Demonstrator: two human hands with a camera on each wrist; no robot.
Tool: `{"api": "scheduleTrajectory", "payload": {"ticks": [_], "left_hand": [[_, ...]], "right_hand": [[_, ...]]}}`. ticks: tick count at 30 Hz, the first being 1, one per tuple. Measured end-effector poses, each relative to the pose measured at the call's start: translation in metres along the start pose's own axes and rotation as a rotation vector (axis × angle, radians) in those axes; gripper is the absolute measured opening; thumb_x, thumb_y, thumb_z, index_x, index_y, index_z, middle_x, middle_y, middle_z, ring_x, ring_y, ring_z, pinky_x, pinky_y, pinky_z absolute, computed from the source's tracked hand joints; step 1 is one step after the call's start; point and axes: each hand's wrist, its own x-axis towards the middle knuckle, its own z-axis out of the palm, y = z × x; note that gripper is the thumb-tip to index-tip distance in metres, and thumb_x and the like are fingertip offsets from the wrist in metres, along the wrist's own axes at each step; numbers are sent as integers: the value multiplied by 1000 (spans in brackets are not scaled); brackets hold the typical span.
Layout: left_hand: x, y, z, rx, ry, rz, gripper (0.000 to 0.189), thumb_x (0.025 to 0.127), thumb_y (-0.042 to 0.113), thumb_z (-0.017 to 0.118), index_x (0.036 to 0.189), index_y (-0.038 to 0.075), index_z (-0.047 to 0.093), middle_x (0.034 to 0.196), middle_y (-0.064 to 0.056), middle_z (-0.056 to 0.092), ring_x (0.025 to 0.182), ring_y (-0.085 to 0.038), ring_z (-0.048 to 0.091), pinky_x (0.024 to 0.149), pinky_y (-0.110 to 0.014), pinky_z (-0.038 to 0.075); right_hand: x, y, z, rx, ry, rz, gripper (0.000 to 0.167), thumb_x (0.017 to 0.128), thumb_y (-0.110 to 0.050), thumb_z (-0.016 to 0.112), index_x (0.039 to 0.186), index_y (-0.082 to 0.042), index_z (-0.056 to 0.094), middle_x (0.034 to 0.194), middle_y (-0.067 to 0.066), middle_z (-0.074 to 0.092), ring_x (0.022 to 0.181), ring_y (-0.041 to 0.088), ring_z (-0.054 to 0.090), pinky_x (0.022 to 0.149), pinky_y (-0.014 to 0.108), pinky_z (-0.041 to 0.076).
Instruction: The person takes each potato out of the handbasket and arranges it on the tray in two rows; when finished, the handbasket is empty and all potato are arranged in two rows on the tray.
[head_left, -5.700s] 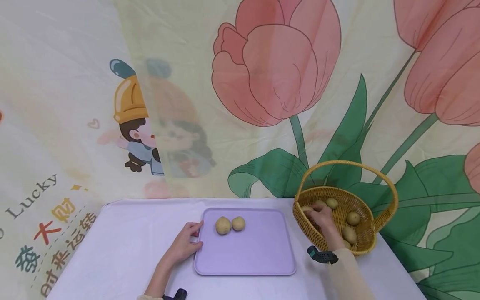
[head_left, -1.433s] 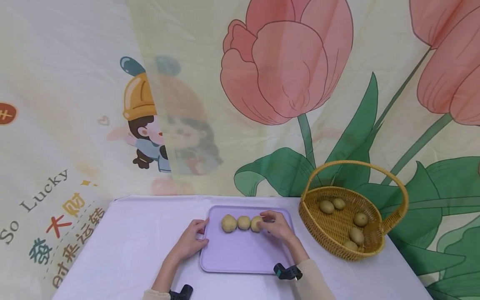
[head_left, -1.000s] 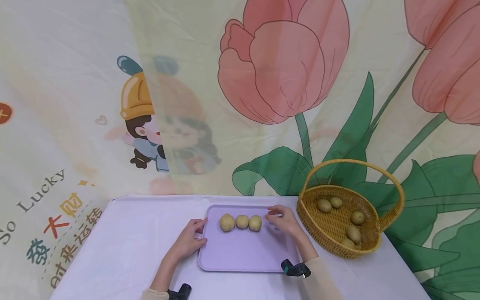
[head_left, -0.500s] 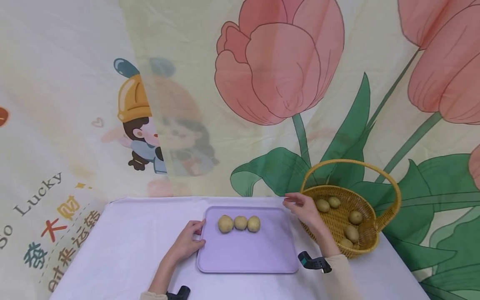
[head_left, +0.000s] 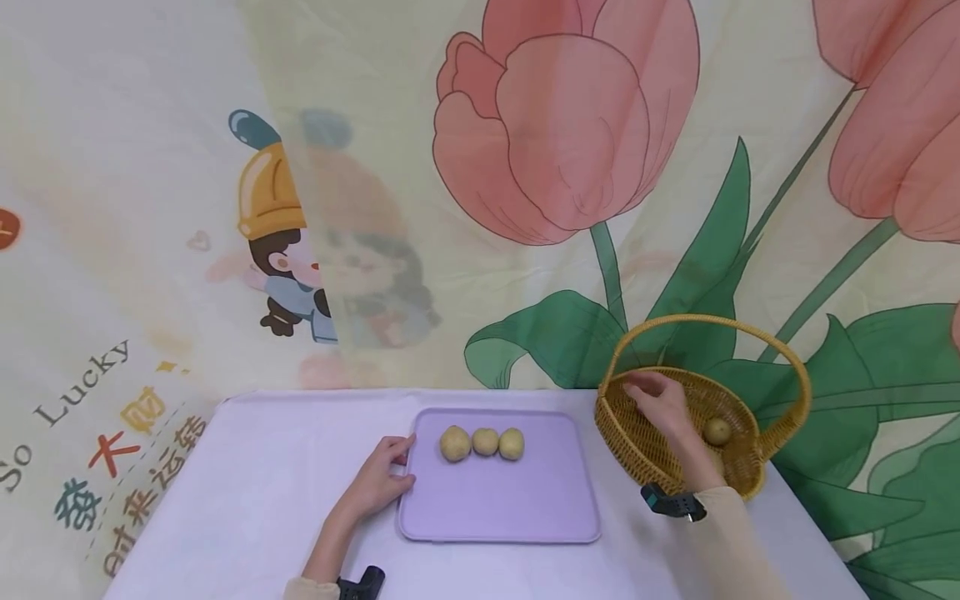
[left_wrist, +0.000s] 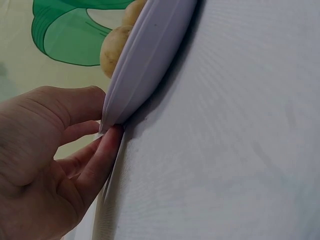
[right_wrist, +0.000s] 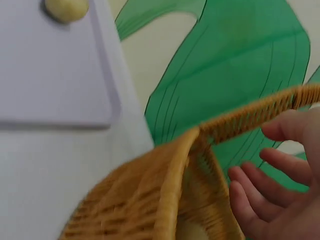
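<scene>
My left hand (head_left: 380, 479) touches the left edge of a lilac tray (head_left: 502, 517), thumb and forefinger set apart along it. In the left wrist view, the fingertips (left_wrist: 114, 132) press at the tray's rim and base. Three potatoes (head_left: 486, 442) sit in a row on the upper left half of the tray. My right hand (head_left: 663, 408) is over the wicker basket (head_left: 626, 442), fingers loosely bent and holding nothing. One potato (head_left: 717, 431) shows in the basket to the right of this hand; the hand and wrist hide others. In the right wrist view, the fingers are beside the basket's handle (right_wrist: 250, 117).
The basket's tall arched handle (head_left: 701, 319) rises over its opening. A white cloth (head_left: 285, 467) covers the table. Behind hangs a curtain (head_left: 562, 167) printed with tulips. Each wrist wears a black strap, such as the right wrist's band (head_left: 675, 504).
A third potato has joined the two on the tray. My right hand has let go of it and moved right, back over the basket. The left hand has stayed at the tray's edge.
</scene>
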Motion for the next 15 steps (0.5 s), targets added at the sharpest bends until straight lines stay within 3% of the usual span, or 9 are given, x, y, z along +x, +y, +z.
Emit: {"api": "scheduleTrajectory", "payload": {"ticks": [6,15], "left_hand": [[1,3,-1,-3,-9,4,62,75,-8,73,134,-12,52,118,-16,54,98,-27,60,81,-31,54],[0,0,-2,1,-6,-2,63,75,-8,73,134,-12,52,117,-15,54,98,-26,59,80,-30,53]], "right_hand": [[2,15,-8,-20,90,119,47,99,-15,52,136,13,46,135,34,45,123,48,44,98,55,42],[0,29,0,-80,138,183,47,98,-14,53,136,12,47,136,34,45,125,49,44,101,58,40]]}}
